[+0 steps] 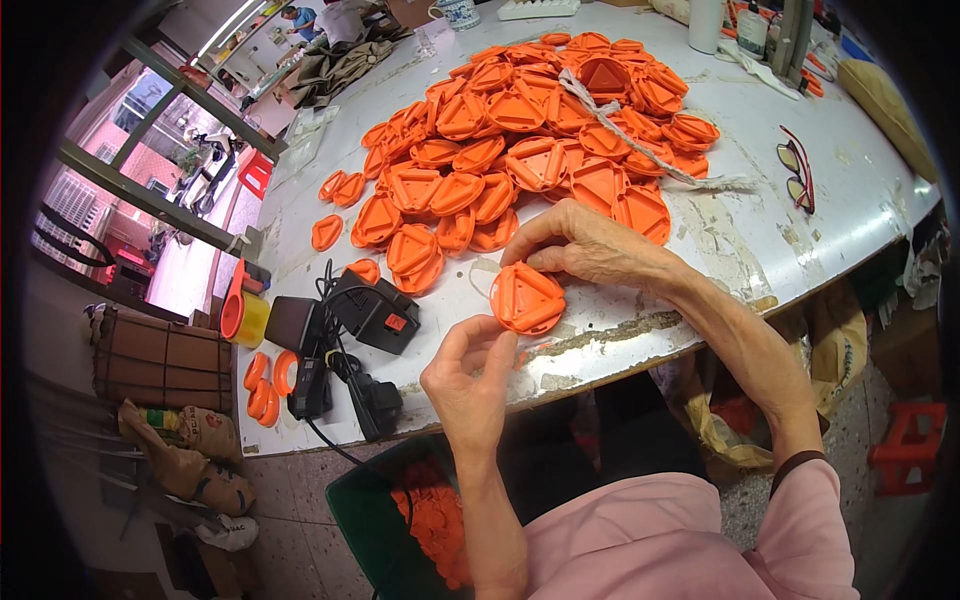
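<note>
An orange round plastic disc [527,300] with a raised triangle on its face is held tilted near the table's front edge. My left hand [470,372] has its thumb and fingertips closed at the disc's lower left rim. From above, my right hand [582,245] grips the top of the disc between thumb and bent fingers. A thin pale loop, perhaps a string, shows at the disc's left side. Just beyond my hands lies a large heap of similar orange discs [440,190], with a frayed grey rope [625,138] across it.
Black power adapters [375,315] with cables lie left of my hands, near several orange rings [262,390] and an orange-and-yellow tape roll [245,310]. Glasses [797,172] rest at the right. Below the table edge stands a green bin [365,520] holding orange pieces. Another person [300,20] is far back.
</note>
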Action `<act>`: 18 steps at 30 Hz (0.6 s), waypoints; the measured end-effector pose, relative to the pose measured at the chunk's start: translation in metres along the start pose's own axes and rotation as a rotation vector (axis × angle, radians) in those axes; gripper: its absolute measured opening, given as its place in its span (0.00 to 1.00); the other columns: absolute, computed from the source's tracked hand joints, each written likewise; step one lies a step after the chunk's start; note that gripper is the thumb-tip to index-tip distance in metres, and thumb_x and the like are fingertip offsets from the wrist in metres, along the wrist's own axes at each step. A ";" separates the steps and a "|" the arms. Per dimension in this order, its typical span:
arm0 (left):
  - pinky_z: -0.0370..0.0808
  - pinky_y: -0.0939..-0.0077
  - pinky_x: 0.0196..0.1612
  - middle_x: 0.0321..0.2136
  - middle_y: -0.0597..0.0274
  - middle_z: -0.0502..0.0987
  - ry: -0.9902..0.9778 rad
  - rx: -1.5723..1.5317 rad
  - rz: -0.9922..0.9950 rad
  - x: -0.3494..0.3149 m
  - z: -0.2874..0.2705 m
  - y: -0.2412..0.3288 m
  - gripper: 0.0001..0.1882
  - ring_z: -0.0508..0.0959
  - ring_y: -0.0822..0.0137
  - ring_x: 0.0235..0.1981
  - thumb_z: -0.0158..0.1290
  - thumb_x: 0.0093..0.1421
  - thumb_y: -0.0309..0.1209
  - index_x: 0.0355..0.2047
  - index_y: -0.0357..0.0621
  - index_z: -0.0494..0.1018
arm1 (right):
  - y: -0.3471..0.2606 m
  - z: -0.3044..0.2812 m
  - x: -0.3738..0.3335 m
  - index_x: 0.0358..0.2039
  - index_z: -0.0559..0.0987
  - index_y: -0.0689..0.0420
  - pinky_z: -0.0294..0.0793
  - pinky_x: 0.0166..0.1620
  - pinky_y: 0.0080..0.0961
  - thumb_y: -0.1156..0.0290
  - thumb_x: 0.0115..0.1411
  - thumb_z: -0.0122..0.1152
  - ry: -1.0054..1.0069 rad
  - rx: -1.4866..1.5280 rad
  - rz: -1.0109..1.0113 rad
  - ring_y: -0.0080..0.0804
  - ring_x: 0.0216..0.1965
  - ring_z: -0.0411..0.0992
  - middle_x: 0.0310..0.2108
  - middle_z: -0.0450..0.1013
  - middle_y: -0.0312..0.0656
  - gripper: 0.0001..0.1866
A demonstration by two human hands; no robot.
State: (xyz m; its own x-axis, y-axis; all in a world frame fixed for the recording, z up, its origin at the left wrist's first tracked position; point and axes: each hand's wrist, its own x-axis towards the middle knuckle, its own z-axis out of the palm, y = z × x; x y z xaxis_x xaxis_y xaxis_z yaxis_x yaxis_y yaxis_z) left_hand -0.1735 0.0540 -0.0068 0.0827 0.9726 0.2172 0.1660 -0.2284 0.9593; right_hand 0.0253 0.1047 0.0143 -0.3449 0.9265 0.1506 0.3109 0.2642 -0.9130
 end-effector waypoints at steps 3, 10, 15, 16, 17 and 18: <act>0.73 0.83 0.30 0.26 0.59 0.78 0.003 0.013 -0.006 0.000 0.000 0.000 0.08 0.78 0.74 0.24 0.57 0.53 0.21 0.34 0.31 0.75 | -0.001 -0.001 0.000 0.38 0.79 0.65 0.70 0.42 0.19 0.79 0.54 0.54 0.005 -0.004 -0.002 0.23 0.36 0.71 0.32 0.76 0.39 0.12; 0.74 0.81 0.34 0.30 0.58 0.78 -0.017 -0.051 -0.031 0.002 -0.002 -0.002 0.12 0.77 0.75 0.30 0.52 0.57 0.22 0.42 0.30 0.72 | -0.007 0.000 -0.002 0.38 0.79 0.64 0.70 0.44 0.21 0.78 0.54 0.54 -0.007 0.009 -0.049 0.25 0.38 0.73 0.33 0.77 0.41 0.11; 0.74 0.81 0.35 0.31 0.57 0.78 -0.048 -0.106 -0.053 0.001 0.000 0.007 0.15 0.76 0.74 0.31 0.52 0.59 0.23 0.46 0.29 0.70 | -0.017 0.003 -0.004 0.37 0.81 0.61 0.72 0.45 0.25 0.75 0.53 0.55 -0.035 0.030 -0.104 0.31 0.39 0.75 0.35 0.78 0.44 0.12; 0.74 0.81 0.35 0.31 0.56 0.78 -0.054 -0.131 -0.060 0.001 0.000 0.007 0.16 0.76 0.74 0.31 0.52 0.59 0.24 0.47 0.29 0.70 | -0.018 0.004 -0.005 0.37 0.81 0.61 0.72 0.45 0.25 0.75 0.53 0.55 -0.035 0.033 -0.103 0.31 0.39 0.75 0.35 0.78 0.44 0.12; 0.74 0.81 0.35 0.31 0.56 0.78 -0.054 -0.130 -0.063 0.001 0.000 0.006 0.16 0.76 0.74 0.31 0.52 0.59 0.24 0.47 0.29 0.70 | -0.020 0.004 -0.005 0.37 0.81 0.61 0.72 0.45 0.26 0.75 0.53 0.56 -0.046 0.048 -0.123 0.31 0.39 0.75 0.34 0.78 0.44 0.11; 0.74 0.81 0.35 0.32 0.56 0.78 -0.069 -0.126 -0.051 0.002 -0.001 0.004 0.16 0.76 0.74 0.31 0.53 0.59 0.24 0.47 0.28 0.70 | -0.021 0.005 -0.005 0.37 0.81 0.61 0.73 0.45 0.26 0.75 0.53 0.56 -0.058 0.064 -0.145 0.31 0.38 0.76 0.34 0.78 0.44 0.11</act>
State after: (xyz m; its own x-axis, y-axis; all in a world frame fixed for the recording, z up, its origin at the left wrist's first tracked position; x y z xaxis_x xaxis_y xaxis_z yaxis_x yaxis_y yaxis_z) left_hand -0.1737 0.0547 -0.0029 0.1450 0.9766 0.1589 0.0472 -0.1672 0.9848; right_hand 0.0164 0.0930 0.0308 -0.4333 0.8624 0.2617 0.1978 0.3743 -0.9060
